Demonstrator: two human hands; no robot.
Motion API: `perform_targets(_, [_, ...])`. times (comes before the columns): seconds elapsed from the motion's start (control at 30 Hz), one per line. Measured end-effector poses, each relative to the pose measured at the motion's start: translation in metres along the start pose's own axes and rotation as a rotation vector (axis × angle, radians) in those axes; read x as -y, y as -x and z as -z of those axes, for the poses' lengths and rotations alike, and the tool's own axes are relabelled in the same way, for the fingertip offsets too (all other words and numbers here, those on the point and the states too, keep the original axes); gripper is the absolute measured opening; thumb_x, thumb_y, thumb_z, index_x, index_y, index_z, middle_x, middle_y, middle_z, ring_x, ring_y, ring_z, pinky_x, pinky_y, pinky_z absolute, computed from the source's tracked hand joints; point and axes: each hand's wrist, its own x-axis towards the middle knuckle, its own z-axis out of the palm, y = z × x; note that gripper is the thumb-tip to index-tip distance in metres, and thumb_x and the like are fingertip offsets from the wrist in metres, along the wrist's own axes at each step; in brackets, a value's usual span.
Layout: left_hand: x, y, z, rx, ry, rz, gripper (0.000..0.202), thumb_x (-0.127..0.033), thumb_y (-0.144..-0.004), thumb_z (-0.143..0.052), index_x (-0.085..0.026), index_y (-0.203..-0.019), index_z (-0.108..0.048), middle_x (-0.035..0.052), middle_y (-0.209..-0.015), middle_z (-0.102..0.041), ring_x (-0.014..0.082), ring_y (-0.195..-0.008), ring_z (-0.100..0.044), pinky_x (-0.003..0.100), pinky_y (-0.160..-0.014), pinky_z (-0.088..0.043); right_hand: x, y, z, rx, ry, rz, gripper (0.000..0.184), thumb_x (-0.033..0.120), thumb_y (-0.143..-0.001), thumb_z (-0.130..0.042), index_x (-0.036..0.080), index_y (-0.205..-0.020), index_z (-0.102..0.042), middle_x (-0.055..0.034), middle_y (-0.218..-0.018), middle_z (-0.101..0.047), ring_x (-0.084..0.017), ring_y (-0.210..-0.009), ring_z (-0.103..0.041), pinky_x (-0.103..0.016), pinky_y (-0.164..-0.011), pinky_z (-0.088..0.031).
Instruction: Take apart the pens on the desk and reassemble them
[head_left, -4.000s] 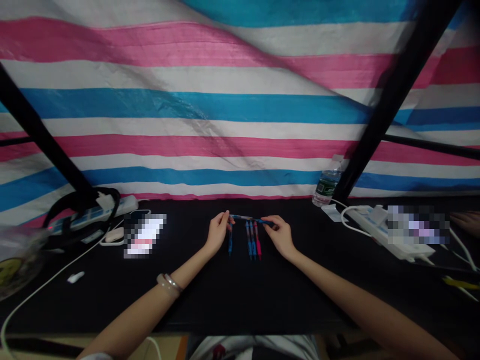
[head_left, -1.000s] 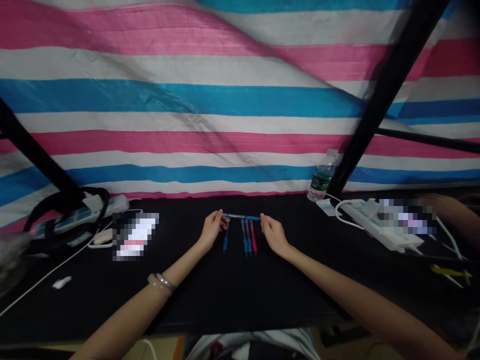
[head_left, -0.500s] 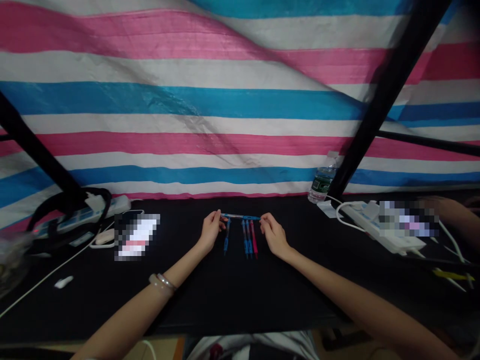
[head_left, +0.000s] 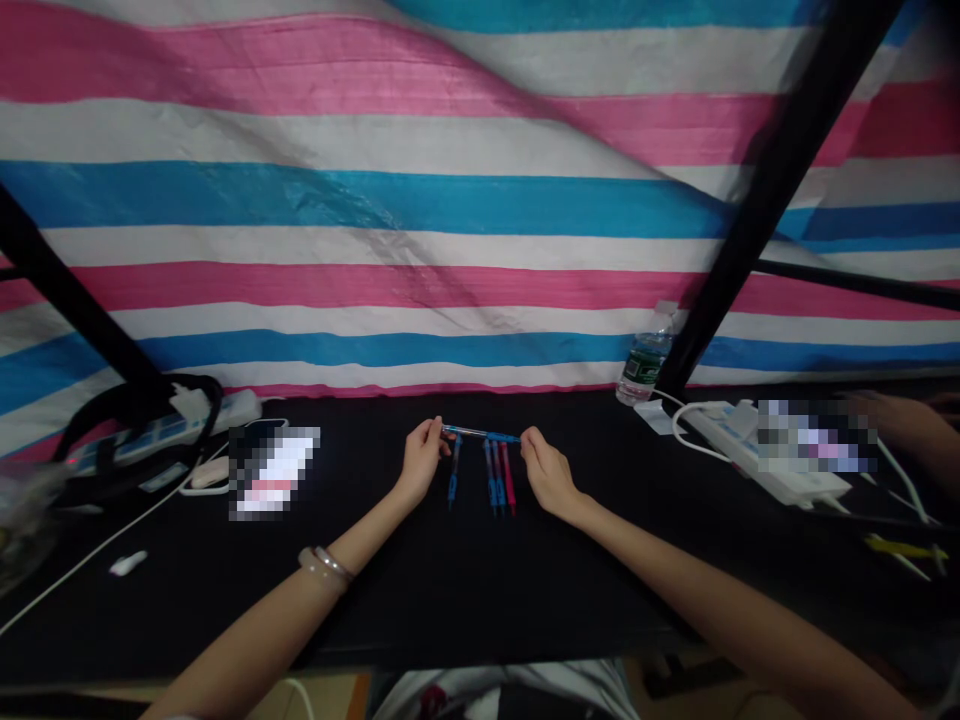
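A slim blue pen (head_left: 480,434) lies level across the gap between my hands, just above the other pens. My left hand (head_left: 422,462) pinches its left end between fingers and thumb. My right hand (head_left: 547,473) holds its right end in the fingertips. Below the held pen, several pens lie side by side on the black tabletop: a blue one (head_left: 453,478) near my left hand, two more blue ones (head_left: 495,478) and a pink one (head_left: 510,480) near my right hand.
The black-covered table (head_left: 480,600) carries a pixelated phone (head_left: 274,472), power strips (head_left: 765,455) and white cables. A water bottle (head_left: 645,355) stands at the back. A co-worker's hand (head_left: 900,418) reaches in at right. A striped tarp and black poles stand behind.
My hands have drawn slightly apart, and the pen between them now lies more level. The whole view has shifted a little. The co-worker's hand shows further in at the right.
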Motion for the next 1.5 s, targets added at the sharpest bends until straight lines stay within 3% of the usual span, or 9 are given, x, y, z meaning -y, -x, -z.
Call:
perform_targets(0.27, [-0.005, 0.002, 0.0, -0.016, -0.045, -0.056, 0.036, -0.047, -0.081, -0.043, -0.016, -0.065, -0.051, 0.0019, -0.06, -0.058, 0.0086, -0.044, -0.045, 0.02, -0.043, -0.032, -0.002, 0.0, -0.001, 0.014, -0.006, -0.016, 0.031, 0.036, -0.091, -0.021, 0.022, -0.076, -0.045, 0.0022, -0.058, -0.048, -0.013, -0.051, -0.047, -0.024, -0.052, -0.029])
perform_targets(0.53, [-0.013, 0.013, -0.006, -0.043, -0.166, -0.151, 0.038, -0.046, -0.085, -0.04, -0.018, -0.062, -0.05, -0.0027, -0.047, -0.046, 0.0105, -0.044, -0.042, 0.022, -0.047, -0.033, 0.003, 0.002, -0.004, 0.023, -0.095, 0.056, 0.025, 0.042, -0.083, -0.043, 0.021, -0.09, -0.055, 0.0022, -0.064, -0.055, -0.012, -0.053, -0.048, -0.023, -0.054, -0.036])
perform_targets(0.7, [-0.018, 0.017, -0.007, -0.008, -0.174, -0.179, 0.037, -0.045, -0.085, -0.039, -0.018, -0.063, -0.05, -0.0031, -0.047, -0.044, 0.011, -0.046, -0.042, 0.022, -0.049, -0.033, -0.001, 0.001, -0.009, 0.0, -0.163, 0.105, 0.028, 0.041, -0.085, -0.041, 0.02, -0.096, -0.057, -0.002, -0.075, -0.06, -0.013, -0.059, -0.052, -0.024, -0.056, -0.039])
perform_targets(0.97, [-0.018, 0.017, -0.007, 0.014, -0.122, -0.185, 0.036, -0.045, -0.085, -0.04, -0.019, -0.062, -0.049, -0.0034, -0.047, -0.045, 0.0111, -0.047, -0.043, 0.022, -0.051, -0.034, 0.001, 0.002, -0.004, 0.073, -0.081, 0.1, 0.041, 0.043, -0.09, -0.031, 0.02, -0.07, -0.06, -0.0002, -0.058, -0.057, -0.013, -0.054, -0.052, -0.024, -0.054, -0.036])
perform_targets(1.13, [-0.012, 0.012, -0.004, -0.019, -0.097, -0.162, 0.037, -0.045, -0.085, -0.041, -0.018, -0.061, -0.049, -0.0028, -0.048, -0.047, 0.0108, -0.046, -0.045, 0.022, -0.05, -0.034, 0.0, 0.002, -0.007, 0.007, -0.122, 0.102, 0.03, 0.043, -0.084, -0.046, 0.022, -0.101, -0.057, 0.001, -0.069, -0.061, -0.012, -0.053, -0.051, -0.023, -0.053, -0.038])
perform_targets(1.3, [-0.01, 0.009, -0.003, -0.043, -0.086, -0.152, 0.037, -0.045, -0.085, -0.04, -0.018, -0.061, -0.05, -0.0022, -0.05, -0.048, 0.0105, -0.046, -0.045, 0.022, -0.05, -0.034, -0.004, 0.0, -0.008, -0.005, -0.163, 0.166, 0.029, 0.04, -0.085, -0.044, 0.021, -0.099, -0.061, -0.0042, -0.089, -0.064, -0.015, -0.066, -0.057, -0.025, -0.062, -0.043])
perform_targets(1.5, [-0.017, 0.012, -0.004, -0.041, -0.088, -0.158, 0.039, -0.045, -0.085, -0.04, -0.018, -0.06, -0.051, -0.0023, -0.047, -0.046, 0.0109, -0.045, -0.044, 0.023, -0.049, -0.034, -0.001, 0.002, -0.003, 0.049, -0.041, 0.215, 0.033, 0.043, -0.087, -0.04, 0.021, -0.094, -0.064, -0.0044, -0.074, -0.063, -0.016, -0.063, -0.056, -0.027, -0.062, -0.041])
